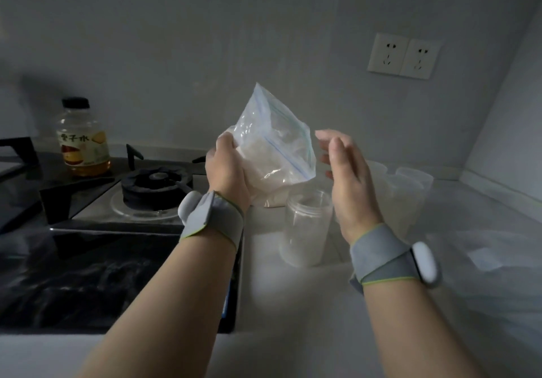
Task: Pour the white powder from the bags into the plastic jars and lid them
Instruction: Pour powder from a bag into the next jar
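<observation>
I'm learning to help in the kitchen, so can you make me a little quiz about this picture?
1. True or false: the right hand grips the bag of powder.
2. What stands just below the bag? A) a lidless clear jar B) a frying pan C) a cup of milk
3. Which hand holds the bag?
Key: 1 false, it is open beside the bag. 2 A. 3 the left hand.

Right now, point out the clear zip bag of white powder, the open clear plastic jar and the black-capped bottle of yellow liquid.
Clear zip bag of white powder [272, 151]: head view, powder-filled middle.
Open clear plastic jar [305, 231]: head view, side wall.
Black-capped bottle [83, 145]: head view, label.
</observation>
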Tool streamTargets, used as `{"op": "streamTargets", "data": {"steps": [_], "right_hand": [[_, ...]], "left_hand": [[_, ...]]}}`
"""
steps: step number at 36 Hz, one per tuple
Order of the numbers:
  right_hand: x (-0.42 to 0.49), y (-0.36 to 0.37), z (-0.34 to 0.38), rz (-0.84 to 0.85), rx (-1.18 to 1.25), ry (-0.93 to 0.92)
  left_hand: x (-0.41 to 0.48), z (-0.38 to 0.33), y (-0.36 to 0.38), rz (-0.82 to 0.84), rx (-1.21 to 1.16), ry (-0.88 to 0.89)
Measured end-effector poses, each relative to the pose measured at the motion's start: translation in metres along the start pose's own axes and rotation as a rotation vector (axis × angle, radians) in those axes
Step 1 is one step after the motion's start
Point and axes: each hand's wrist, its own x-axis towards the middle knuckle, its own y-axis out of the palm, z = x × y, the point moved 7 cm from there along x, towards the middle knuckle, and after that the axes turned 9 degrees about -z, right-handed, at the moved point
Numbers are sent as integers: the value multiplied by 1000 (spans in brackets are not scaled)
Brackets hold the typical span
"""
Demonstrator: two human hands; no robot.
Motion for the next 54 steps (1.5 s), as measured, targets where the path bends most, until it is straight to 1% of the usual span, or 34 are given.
{"op": "streamTargets", "data": {"steps": [3,6,10,13,15,19,22,24,26,29,31,33,38,40,44,47,52,54], "right_hand": [[-4,9,-1,61,-25,-62],[-8,11,-7,100,-63,-67],[-9,10,-19,107,-185,-77],[-12,9,-24,102,-272,-108],[-11,6,-27,90,-290,-112],[-13,2,-36,87,-346,-42],[-16,2,-37,64,-295,41],[-18,4,-32,55,-243,15],[-18,7,-25,44,-246,-46],[-20,10,-22,33,-323,-134],[-21,10,-24,27,-393,-160],[-21,7,-26,11,-433,-145],[-20,0,-33,-27,-400,-42],[-20,0,-33,-26,-412,-29],[-20,-2,-30,-34,-433,-47],[-19,-5,-32,-46,-438,-41],[-17,-8,-36,-82,-442,-9],[-16,-10,-37,-98,-444,-5]], "left_hand": [[2,-1,6,-13,37,97],[2,5,10,-22,101,140],[4,9,15,-27,160,182],[3,8,17,-12,160,194],[3,6,17,-7,154,201],[0,6,19,25,167,174],[0,6,19,20,155,178],[0,6,20,34,163,192],[0,7,23,57,164,186],[-4,8,27,81,175,173],[-6,10,28,91,170,136],[-8,12,30,111,156,109],[-7,18,27,121,109,-37],[-4,20,25,126,117,-54],[-4,17,28,165,171,16],[-1,12,29,152,170,73],[4,-1,27,121,49,102],[6,1,24,120,51,89]]}}
